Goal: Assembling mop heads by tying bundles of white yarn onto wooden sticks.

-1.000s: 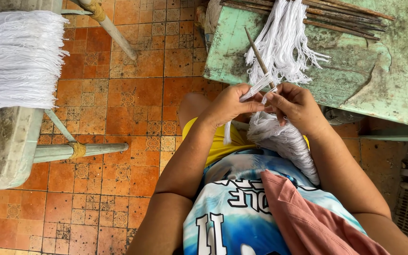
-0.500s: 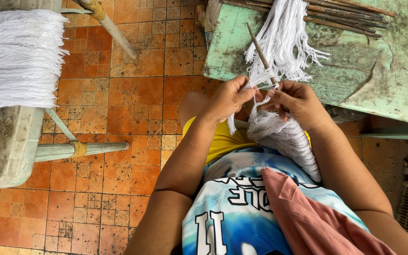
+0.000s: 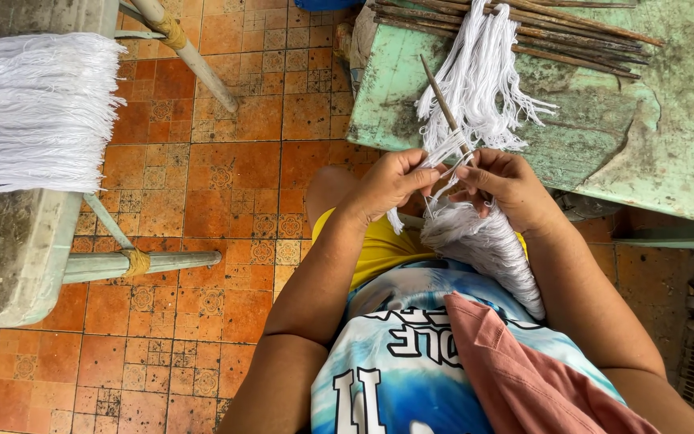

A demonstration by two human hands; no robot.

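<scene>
A worn, pale green wooden desk (image 3: 668, 153) with flaking, stained paint fills the upper right. Along its far edge lies a bundle of thin brown wooden sticks (image 3: 572, 36), and a hank of white cotton threads (image 3: 483, 80) is draped across them and down over the desk top. At the left stands a grey, stained concrete bench (image 3: 10, 249) on pale poles lashed with cord; a thick sheaf of white threads (image 3: 34, 112) lies across it. Beneath both is an orange patterned tile floor (image 3: 202, 201).
</scene>
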